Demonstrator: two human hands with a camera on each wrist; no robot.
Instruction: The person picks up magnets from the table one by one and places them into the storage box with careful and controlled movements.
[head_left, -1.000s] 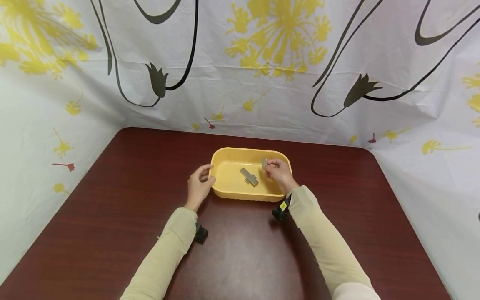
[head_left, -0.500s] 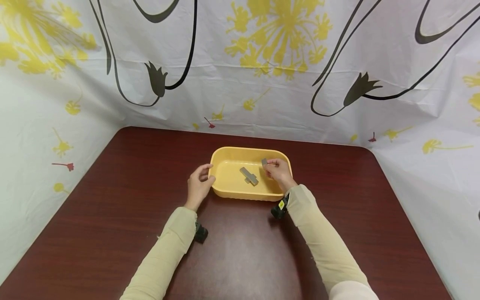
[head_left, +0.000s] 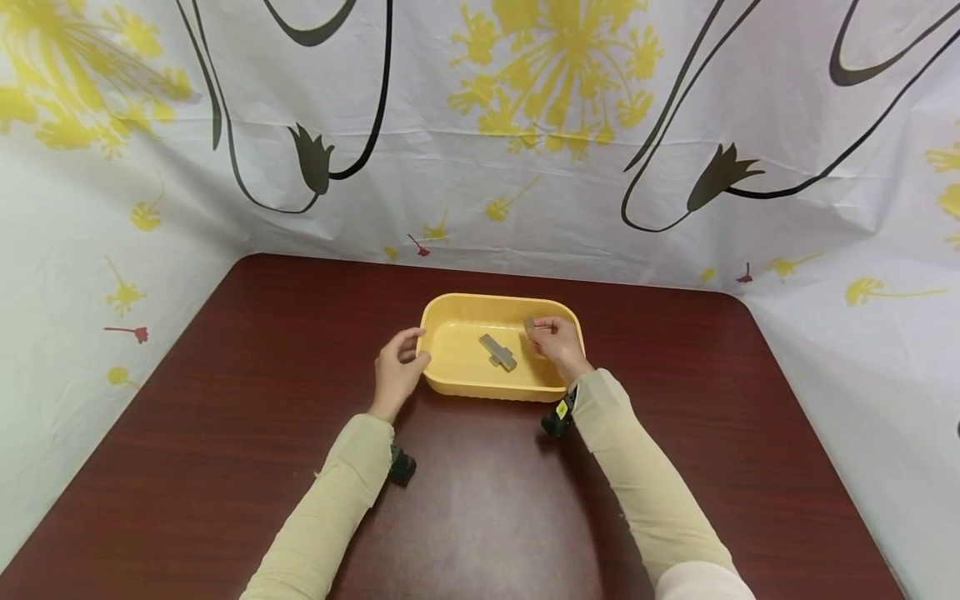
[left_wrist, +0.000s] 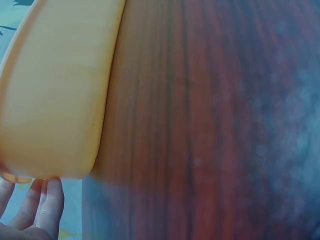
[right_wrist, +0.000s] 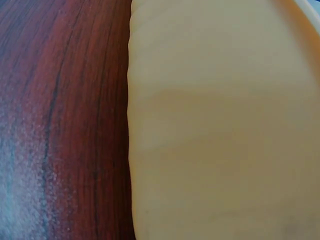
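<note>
A yellow plastic basin stands on the table, its near wall filling much of the right wrist view. My left hand is at the basin's left end, thumb and fingers spread along it from outside. In the left wrist view, fingertips touch that end wall. Over the basin's right part, my right hand pinches a small grey rectangular piece between thumb and fingers. On the basin floor, a longer flat grey bar lies slantwise across a shorter grey piece. The basin wall hides my right hand in the right wrist view.
The dark red-brown wooden table has rounded far corners. A white cloth with yellow and grey flower prints hangs behind it and at both sides. Each wrist carries a small black camera.
The small grey piece in my right hand has turned slightly, its bright face now darker and less visible. My right forearm has shifted slightly left. The left hand stays in place.
</note>
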